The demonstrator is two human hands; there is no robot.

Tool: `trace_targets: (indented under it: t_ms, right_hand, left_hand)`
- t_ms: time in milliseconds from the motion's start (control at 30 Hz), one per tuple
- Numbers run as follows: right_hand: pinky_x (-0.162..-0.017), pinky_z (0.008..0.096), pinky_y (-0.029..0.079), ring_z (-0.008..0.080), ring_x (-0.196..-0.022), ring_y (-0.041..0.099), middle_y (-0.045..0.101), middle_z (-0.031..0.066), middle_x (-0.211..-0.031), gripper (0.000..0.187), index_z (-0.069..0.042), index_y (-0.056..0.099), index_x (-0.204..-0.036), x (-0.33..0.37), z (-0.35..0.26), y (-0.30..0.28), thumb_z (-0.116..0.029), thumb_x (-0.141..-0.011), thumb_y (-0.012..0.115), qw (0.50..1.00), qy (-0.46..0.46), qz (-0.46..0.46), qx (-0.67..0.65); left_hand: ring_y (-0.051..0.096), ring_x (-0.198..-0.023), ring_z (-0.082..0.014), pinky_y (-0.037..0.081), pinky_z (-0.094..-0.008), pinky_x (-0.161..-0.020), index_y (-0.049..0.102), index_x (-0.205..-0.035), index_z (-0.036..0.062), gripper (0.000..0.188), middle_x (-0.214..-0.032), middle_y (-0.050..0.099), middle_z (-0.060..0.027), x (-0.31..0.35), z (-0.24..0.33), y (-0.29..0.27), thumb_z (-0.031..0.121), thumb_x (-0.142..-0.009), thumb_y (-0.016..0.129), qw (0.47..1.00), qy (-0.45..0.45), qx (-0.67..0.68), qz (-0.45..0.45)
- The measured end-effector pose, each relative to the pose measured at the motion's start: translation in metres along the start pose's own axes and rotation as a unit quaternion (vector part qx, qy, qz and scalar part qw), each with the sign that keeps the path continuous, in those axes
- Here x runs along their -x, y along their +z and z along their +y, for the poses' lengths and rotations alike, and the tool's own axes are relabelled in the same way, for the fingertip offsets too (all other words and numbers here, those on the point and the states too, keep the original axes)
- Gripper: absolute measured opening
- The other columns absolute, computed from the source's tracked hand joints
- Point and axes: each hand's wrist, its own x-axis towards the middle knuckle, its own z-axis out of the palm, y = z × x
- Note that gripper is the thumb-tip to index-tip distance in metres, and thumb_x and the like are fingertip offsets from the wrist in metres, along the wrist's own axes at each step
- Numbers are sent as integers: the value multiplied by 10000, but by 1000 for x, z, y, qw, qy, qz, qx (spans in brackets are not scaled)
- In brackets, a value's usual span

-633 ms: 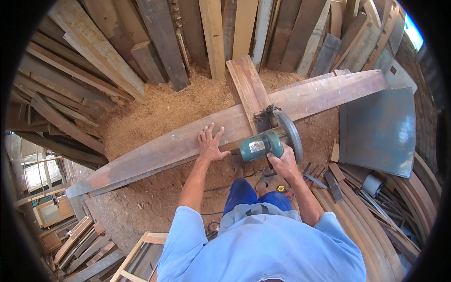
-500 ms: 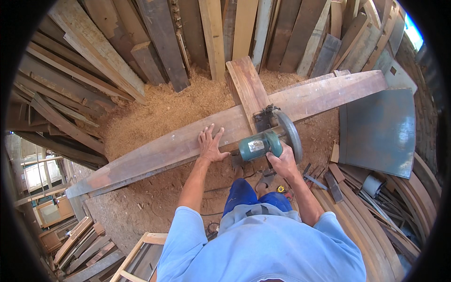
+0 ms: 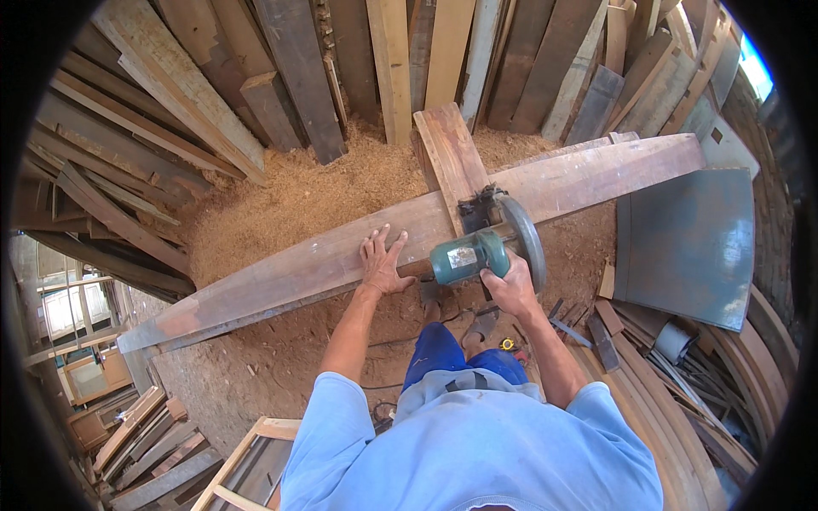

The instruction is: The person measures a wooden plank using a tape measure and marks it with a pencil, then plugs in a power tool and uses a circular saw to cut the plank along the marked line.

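A long plank [image 3: 324,249] lies in front of me, slanting up from lower left to upper right. My left hand [image 3: 383,260] rests on it near the middle with fingers spread. A shorter board [image 3: 453,153] crosses the plank, its far end resting toward the sawdust. My right hand [image 3: 511,285] is wrapped round the rear handle of a green circular saw [image 3: 464,257] with a grey blade guard. The saw sits over the plank, just right of the crossing board. Its guard hides the blade, so I cannot see whether it touches wood.
Upright boards [image 3: 388,68] lean along the back above a heap of sawdust [image 3: 290,204]. A blue-grey metal panel [image 3: 686,247] stands at right, with stacked planks below. A yellow tape measure [image 3: 508,344] lies near my foot. Wood offcuts [image 3: 162,443] and a wooden frame [image 3: 247,456] are lower left.
The saw and my right hand have shifted very slightly left. My left hand stays in place on the plank, and the whole view has moved a little.
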Motion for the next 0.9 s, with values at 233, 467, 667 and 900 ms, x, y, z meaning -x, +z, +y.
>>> trace_targets:
  t_ms: [233, 467, 667, 900]
  right_hand:
    - [-761, 357, 486, 225, -770, 604, 631, 139, -813, 262, 38, 606, -1001, -12, -5, 2, -77, -765, 607, 1000, -16, 5, 1]
    - [-732, 358, 489, 217, -741, 604, 631, 141, -797, 256, 46, 605, -1005, -22, -4, 4, -51, -768, 601, 999, -36, 12, -11]
    - [-709, 353, 490, 199, -722, 604, 634, 137, -779, 235, 48, 605, -990, -29, -14, 4, -33, -769, 602, 1000, -24, 7, -15]
    - [-737, 375, 489, 243, -744, 610, 633, 159, -787, 232, 53, 602, -966, -40, -12, 7, -43, -754, 608, 999, -46, 10, -10]
  left_hand:
    - [133, -1431, -439, 107, -562, -1173, 356, -1490, 254, 1126, -1563, 167, -171, -1, 1, -3, 419, -525, 912, 1000, -2, -3, -8]
    - [132, -1432, -442, 113, -571, -1169, 354, -1491, 253, 1109, -1561, 169, -172, -1, 2, -6, 407, -542, 908, 1000, 1, 6, -9]
    - [146, -1426, -435, 126, -565, -1164, 360, -1487, 262, 1110, -1556, 181, -169, -2, 2, -5, 411, -533, 908, 1000, -2, -1, -12]
    - [149, -1423, -434, 132, -568, -1160, 348, -1490, 274, 1134, -1552, 184, -166, -3, 0, -4, 412, -517, 914, 1000, -1, -4, -10]
